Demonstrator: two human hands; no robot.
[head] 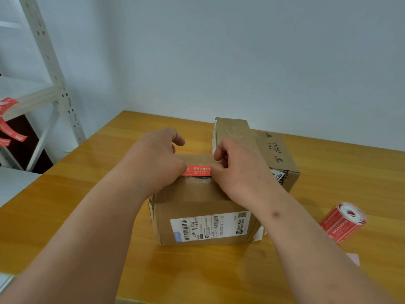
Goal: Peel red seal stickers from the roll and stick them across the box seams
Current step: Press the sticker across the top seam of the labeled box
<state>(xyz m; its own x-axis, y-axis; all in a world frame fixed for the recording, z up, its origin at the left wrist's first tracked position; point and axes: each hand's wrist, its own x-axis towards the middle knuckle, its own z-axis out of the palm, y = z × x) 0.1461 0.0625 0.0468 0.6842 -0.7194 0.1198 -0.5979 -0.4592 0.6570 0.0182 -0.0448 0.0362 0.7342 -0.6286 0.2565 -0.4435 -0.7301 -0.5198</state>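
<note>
Here, a cardboard box (203,207) stands in the middle of the yellow wooden table (72,207), with a white shipping label (210,227) on its near side. On the top of the box lies a red seal sticker (198,170), across the taped seam, and both hands rest on it. The left hand (155,159) covers the sticker's end at 9 o'clock, its fingers curled down onto the box top, the thumb bent at the far side; whether the fingers pinch the sticker or only press it, I cannot tell. The right hand (236,167) covers the end at 3 o'clock, its fingers also curled together, with the tips against the sticker; the exact grip is hidden by the hand itself. Only the middle part of the sticker is visible between the two hands. At 1 o'clock from this box, touching or just behind it, stands a second cardboard box (271,150) with dark print. The sticker roll (343,221) lies on its side at 4 o'clock, well apart from the hands. At 9 o'clock, beyond the table, is a white metal shelf (50,69), and some loose red stickers (8,123) hang at its edge.
</note>
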